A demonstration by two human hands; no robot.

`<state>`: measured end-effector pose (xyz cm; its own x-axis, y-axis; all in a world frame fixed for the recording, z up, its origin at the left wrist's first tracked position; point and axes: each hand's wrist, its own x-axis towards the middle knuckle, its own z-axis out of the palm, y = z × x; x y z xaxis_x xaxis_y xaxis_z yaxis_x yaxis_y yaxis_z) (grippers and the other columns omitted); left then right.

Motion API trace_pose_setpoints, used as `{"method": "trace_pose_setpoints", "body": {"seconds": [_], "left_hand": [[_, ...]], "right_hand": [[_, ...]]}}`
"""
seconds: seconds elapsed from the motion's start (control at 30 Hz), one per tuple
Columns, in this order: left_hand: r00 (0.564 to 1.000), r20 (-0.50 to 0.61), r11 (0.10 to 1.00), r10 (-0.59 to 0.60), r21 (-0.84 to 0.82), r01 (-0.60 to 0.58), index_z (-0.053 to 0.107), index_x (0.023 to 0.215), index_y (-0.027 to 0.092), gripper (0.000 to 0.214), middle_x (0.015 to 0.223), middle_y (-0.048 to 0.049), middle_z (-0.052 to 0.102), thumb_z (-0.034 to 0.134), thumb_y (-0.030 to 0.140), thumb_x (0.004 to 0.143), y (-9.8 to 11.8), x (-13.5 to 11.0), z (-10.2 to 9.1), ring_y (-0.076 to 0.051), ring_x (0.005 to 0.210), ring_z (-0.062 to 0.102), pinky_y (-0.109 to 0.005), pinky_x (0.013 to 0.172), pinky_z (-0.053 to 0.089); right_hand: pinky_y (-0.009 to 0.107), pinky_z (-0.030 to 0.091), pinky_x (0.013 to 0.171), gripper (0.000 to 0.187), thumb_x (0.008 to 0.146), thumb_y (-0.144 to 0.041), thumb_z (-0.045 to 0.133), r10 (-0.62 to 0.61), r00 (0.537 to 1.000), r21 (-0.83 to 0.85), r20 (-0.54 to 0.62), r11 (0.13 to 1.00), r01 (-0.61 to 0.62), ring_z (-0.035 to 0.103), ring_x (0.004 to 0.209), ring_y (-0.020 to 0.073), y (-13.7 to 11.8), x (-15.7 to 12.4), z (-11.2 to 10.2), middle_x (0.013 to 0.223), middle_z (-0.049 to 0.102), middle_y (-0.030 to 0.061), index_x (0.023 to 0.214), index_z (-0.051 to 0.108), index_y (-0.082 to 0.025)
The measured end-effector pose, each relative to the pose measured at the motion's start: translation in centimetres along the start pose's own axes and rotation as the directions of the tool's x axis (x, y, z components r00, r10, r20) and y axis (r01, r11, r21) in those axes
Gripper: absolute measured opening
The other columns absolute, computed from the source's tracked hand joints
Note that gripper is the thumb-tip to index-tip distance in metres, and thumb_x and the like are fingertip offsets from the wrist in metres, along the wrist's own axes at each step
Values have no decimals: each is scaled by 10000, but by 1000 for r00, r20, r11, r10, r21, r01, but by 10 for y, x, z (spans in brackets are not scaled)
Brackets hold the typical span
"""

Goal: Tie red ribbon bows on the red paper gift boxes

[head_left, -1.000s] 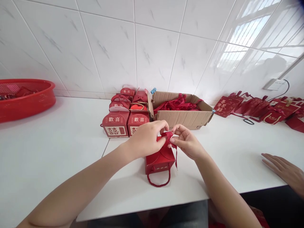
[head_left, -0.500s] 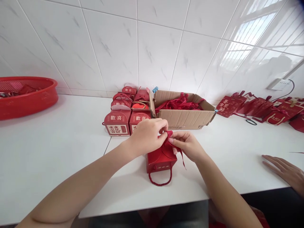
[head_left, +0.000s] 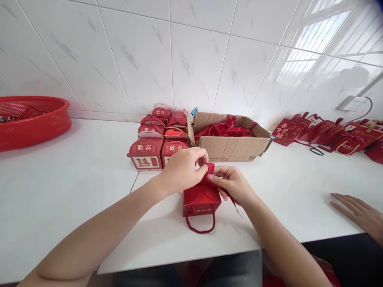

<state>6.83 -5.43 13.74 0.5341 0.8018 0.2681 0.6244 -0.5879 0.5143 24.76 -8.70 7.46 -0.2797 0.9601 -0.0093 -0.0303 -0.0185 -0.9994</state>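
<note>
A small red gift box (head_left: pixel 202 199) with a twisted rope handle (head_left: pixel 201 231) stands on the white table in front of me. Above its folded top, a red ribbon (head_left: pixel 210 168) is bunched into a loop. My left hand (head_left: pixel 184 169) pinches this ribbon from the left, partly covering the box's top. From the right, my right hand (head_left: pixel 233 184) grips the ribbon between thumb and fingers, and a loose ribbon end trails below it. The knot itself is hidden by my fingers.
Behind my hands, a cardboard box (head_left: pixel 233 148) holds red ribbons. Several red gift boxes (head_left: pixel 145 153) stand left of it. A red plastic basket (head_left: pixel 36 129) is at far left, red gift bags (head_left: pixel 323 131) at right. Another person's hand (head_left: pixel 359 209) rests on the table.
Both my hands keep hold of the ribbon and have shifted very slightly. The trailing ribbon end has swung a little to the right.
</note>
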Motion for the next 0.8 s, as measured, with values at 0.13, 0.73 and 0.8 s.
{"method": "trace_pose_setpoints", "body": {"seconds": [0.13,0.73,0.8], "left_hand": [[976,209,997,-59,-33,67,554,880,232,211,914,4,630,553,429,805,-11,-2,-20,-169,804,579,-260,634,425],[928,371,996,30,67,-59,608,893,236,128,893,40,678,493,212,842,-25,-1,-47,-135,759,602,-235,628,418],[937,250,959,245,78,-271,655,828,241,207,862,52,681,469,154,852,-17,-5,-50,-128,797,593,-248,735,421]], "right_hand": [[166,329,350,213,806,-356,678,-13,999,105,33,994,9,430,341,10,-2,0,3,756,660,-7,919,665,-177],[227,494,576,173,791,-247,588,-36,980,-188,-195,982,-1,614,658,134,-9,-8,22,771,704,33,872,719,-170],[224,473,537,191,787,-235,564,-44,980,-258,-194,966,-8,600,637,134,-9,-6,24,775,706,29,866,728,-176]]}}
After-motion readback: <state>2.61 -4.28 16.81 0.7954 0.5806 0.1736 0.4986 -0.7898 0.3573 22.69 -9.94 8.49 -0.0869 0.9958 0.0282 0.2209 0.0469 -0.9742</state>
